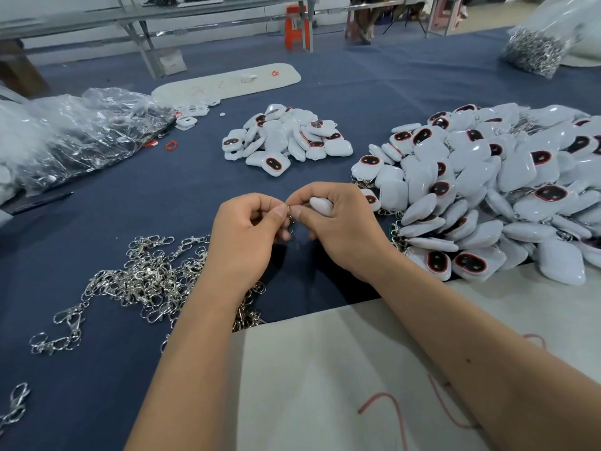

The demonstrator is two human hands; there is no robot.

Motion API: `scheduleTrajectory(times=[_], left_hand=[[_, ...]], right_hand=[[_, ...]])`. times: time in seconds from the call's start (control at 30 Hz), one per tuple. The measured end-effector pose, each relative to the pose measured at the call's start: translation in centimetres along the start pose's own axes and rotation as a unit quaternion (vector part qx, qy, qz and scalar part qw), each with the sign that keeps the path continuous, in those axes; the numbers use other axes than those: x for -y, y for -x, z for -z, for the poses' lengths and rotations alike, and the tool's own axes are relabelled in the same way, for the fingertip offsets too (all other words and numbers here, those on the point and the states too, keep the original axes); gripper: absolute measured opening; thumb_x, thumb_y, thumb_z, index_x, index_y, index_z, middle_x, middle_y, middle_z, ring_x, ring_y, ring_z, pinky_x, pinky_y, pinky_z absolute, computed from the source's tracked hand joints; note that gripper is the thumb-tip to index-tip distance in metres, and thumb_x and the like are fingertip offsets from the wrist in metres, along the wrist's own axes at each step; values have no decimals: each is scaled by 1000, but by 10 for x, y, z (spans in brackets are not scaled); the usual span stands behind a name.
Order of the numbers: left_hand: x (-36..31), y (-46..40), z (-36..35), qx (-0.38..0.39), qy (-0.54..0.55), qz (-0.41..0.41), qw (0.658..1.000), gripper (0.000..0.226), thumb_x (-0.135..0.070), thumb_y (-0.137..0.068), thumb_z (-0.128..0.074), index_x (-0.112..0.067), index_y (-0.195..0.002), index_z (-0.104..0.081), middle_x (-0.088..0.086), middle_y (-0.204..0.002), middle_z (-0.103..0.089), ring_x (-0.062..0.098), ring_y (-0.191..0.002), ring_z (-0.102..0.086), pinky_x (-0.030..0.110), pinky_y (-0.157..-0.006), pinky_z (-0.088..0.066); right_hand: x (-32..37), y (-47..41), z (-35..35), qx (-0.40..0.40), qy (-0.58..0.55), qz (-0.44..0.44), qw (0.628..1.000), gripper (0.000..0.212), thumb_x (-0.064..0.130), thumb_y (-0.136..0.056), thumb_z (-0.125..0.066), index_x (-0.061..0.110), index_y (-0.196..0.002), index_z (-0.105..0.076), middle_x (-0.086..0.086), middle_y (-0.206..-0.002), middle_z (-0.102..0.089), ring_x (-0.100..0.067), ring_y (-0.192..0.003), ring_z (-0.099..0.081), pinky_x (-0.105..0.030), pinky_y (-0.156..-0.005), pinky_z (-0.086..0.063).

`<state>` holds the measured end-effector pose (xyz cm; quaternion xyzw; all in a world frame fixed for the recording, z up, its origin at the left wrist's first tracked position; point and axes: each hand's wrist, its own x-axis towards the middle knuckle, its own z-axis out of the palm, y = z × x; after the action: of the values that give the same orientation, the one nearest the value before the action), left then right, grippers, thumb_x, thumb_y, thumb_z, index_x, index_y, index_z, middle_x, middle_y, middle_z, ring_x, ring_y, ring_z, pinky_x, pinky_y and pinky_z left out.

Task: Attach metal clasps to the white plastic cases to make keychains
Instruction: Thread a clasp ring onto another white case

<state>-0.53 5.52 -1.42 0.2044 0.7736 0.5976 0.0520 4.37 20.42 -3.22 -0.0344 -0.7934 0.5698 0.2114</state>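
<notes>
With your left hand (250, 222) pinching the metal clasp (290, 219) and your right hand (338, 222) curled round the white case (321, 206), keep both thumbs tight while threading the ring, then drop it on the finished pile (487, 190) at two o'clock.

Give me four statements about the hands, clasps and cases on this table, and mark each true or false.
1. The right hand holds a white case. True.
2. The loose clasps lie to the right of the hands. False: they lie to the left, on the blue cloth.
3. The left hand rests flat on the table. False: it pinches a small metal piece, fingertips meeting the right hand's.
4. The big pile of cases lies to the right. True.
</notes>
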Motion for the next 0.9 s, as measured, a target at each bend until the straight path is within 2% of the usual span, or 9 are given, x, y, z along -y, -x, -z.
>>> scheduleTrajectory(times=[0.2,0.3,0.5,0.6,0.73,0.83,0.9], left_hand=[[1,0,2,7,8,4,1000,17,-2,-101,-59,-2,-89,-71,-2,-67,-67,4,-59,-61,13,-58,-51],[2,-1,1,5,8,4,1000,16,-4,-100,-60,-5,-89,-72,-3,-67,-68,5,-60,-62,14,-59,-51],[0,0,0,-10,11,-21,1000,10,-7,-95,-69,-11,-89,-75,-3,-72,-73,7,-65,-65,20,-66,-57],[0,0,0,-19,7,-24,1000,7,-6,-92,-73,-12,-88,-75,-1,-73,-73,8,-65,-67,21,-67,-58],[1,1,1,-32,-3,-33,999,6,-7,-89,-77,-11,-86,-73,2,-74,-73,10,-67,-68,29,-71,-61],[1,1,1,-33,-19,-45,998,8,-6,-89,-76,-13,-84,-73,2,-73,-72,12,-67,-67,35,-73,-60],[2,0,0,-42,-29,-51,997,12,-6,-91,-74,-15,-83,-72,-1,-72,-72,11,-67,-67,34,-72,-60]], right_hand=[[-2,-1,-1,2,-10,-2,1000,15,7,-94,-70,17,-86,-77,16,-66,-67,0,-57,-56,-18,-63,-45],[-2,-1,-1,-1,-18,-3,1000,16,8,-94,-70,20,-85,-77,13,-66,-68,-1,-56,-52,-23,-60,-47],[-2,-2,0,-7,-70,-11,997,18,7,-95,-69,20,-86,-77,5,-67,-66,-9,-55,-48,-20,-54,-45],[-3,-2,1,-7,-81,-20,997,18,8,-96,-69,20,-85,-77,11,-62,-64,-6,-54,-49,-18,-54,-45],[-2,-2,1,-3,-86,-19,996,18,10,-96,-69,22,-84,-76,15,-59,-63,-4,-53,-49,-15,-54,-44],[0,-1,1,-3,-93,-21,995,17,11,-96,-69,21,-84,-76,15,-60,-62,-5,-53,-48,-15,-53,-43],[0,-1,1,-5,-87,-23,996,17,11,-95,-70,21,-82,-76,11,-63,-64,-6,-53,-48,-17,-54,-44]])
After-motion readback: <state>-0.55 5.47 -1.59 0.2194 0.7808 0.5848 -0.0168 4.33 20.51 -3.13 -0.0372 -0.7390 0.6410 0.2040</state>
